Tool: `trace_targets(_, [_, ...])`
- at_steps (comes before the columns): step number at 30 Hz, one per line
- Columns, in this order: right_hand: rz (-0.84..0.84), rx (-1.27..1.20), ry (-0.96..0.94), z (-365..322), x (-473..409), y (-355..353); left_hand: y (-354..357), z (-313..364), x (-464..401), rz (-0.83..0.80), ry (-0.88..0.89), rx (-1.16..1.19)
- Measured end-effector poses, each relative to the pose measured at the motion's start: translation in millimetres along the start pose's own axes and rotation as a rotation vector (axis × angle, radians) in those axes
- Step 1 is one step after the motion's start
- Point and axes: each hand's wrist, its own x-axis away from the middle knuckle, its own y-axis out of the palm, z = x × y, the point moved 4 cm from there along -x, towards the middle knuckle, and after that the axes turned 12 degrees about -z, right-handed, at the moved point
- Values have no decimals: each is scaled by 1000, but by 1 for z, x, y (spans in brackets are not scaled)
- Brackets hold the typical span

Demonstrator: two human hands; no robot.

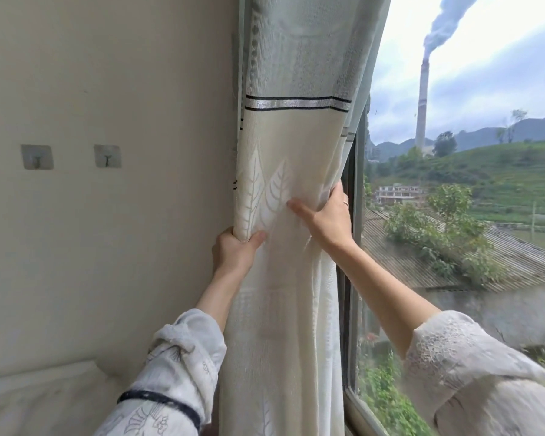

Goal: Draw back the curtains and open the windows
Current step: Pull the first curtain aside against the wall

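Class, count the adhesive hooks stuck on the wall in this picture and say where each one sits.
2. One hook is on the wall far left of the curtain; the other hook sits level with it, nearer the curtain. The bunched fabric could hide more.

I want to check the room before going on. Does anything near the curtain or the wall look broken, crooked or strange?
Nothing stands out. The curtain is gathered against the wall, bunched by the left hand and right hand, with no visible tear. Two adhesive hooks sit level and hold nothing. The window glass shows no crack.
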Motion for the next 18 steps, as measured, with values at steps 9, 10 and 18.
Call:
trace_targets(9, [224,403,-84,18,-39,49,-4,-40,-83,-7,-12,-29])
trace_targets(10, [231,421,-94,20,-44,55,-6,-43,-92,-9,-9,-39])
trace_targets(18, [267,382,-269,14,-91,107,-35,-81,-168,-3,0,-139])
